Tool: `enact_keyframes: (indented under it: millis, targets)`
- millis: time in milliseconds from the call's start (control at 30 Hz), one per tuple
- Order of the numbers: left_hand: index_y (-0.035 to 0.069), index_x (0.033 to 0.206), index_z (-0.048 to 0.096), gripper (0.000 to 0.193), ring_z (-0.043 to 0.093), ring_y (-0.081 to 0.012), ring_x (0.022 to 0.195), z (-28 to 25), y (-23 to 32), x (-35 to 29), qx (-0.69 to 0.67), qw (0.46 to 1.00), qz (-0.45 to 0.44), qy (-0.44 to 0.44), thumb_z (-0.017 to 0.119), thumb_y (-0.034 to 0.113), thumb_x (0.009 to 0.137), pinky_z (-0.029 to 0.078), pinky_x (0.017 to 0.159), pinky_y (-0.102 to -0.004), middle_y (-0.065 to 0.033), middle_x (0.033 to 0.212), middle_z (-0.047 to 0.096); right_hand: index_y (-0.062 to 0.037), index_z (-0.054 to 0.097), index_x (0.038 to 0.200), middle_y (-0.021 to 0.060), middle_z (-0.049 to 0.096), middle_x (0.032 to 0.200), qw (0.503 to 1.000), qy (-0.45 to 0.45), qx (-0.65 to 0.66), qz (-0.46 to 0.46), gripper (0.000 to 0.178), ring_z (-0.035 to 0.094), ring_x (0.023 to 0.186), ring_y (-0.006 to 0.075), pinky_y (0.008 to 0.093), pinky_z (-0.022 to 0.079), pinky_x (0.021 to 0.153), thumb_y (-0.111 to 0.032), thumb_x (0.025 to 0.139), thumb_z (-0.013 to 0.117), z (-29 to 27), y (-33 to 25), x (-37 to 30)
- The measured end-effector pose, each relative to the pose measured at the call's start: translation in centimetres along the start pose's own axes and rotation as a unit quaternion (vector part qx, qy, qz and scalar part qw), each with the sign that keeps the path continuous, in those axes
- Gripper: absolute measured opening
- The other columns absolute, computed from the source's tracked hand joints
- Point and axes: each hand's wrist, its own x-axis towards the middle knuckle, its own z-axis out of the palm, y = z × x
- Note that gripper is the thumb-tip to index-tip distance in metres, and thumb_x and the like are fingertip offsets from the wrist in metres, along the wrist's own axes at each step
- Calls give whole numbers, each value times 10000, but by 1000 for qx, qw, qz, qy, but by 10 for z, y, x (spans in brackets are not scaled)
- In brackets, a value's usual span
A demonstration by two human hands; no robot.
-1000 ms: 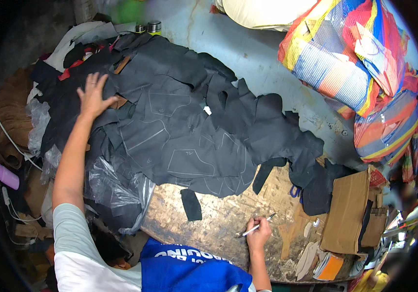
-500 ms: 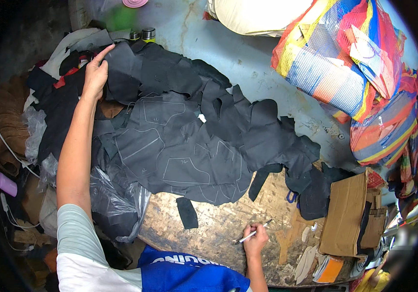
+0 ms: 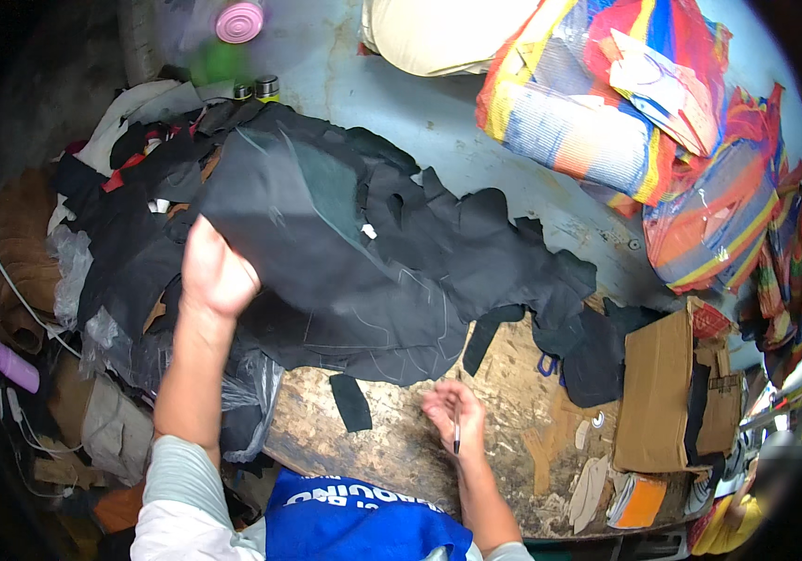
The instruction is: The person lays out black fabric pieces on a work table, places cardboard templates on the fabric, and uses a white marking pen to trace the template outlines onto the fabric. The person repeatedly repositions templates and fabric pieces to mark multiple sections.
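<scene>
My left hand (image 3: 218, 271) grips the edge of a black sheet of leather or cloth (image 3: 261, 201) and holds it raised above the pile; its fingers are partly hidden and smeared by motion. Beneath lies another black sheet (image 3: 392, 337) bearing thin, light-drawn outlines. Close to the near edge of that sheet, my right hand (image 3: 462, 416) holds a slim pen (image 3: 457, 432), with some fingers loosely spread. A small black strip (image 3: 351, 402) rests on the worn wooden table (image 3: 307, 421) to the left of my right hand.
More black pieces (image 3: 476, 234) are heaped along the wall side. At right stand a cardboard box (image 3: 651, 397) and pale cut-out shapes (image 3: 590, 491). Colourful mesh bags (image 3: 588, 131) bulge at upper right. Clear plastic (image 3: 256, 383) hangs by the table's left edge.
My left hand has come back toward me, lifting a black sheet that now covers part of the drawn outlines. My right hand has moved up and left, the pen turned more upright.
</scene>
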Motion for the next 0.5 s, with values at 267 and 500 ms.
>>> enact_keyframes:
  millis: [267,500]
  targets:
    - [18,1337,395,416,444,-258,1231,35,-95,-52,121,983,30,136,358,189,960,344,1036,-399,-127,1363,432,12,485,1175,76,600,1050,989,-62,117,-58,549,575,919,136,276,447,839,-158,739,771,50,-67,10]
    - [255,1292,514,664,115,-376,1383,51,-113,-107,894,449,-18,5,735,334,671,95,928,-757,-210,1468,228,-7,567,945,38,593,732,983,180,27,2,222,551,525,91,226,460,411,6,735,638,-45,-60,-36]
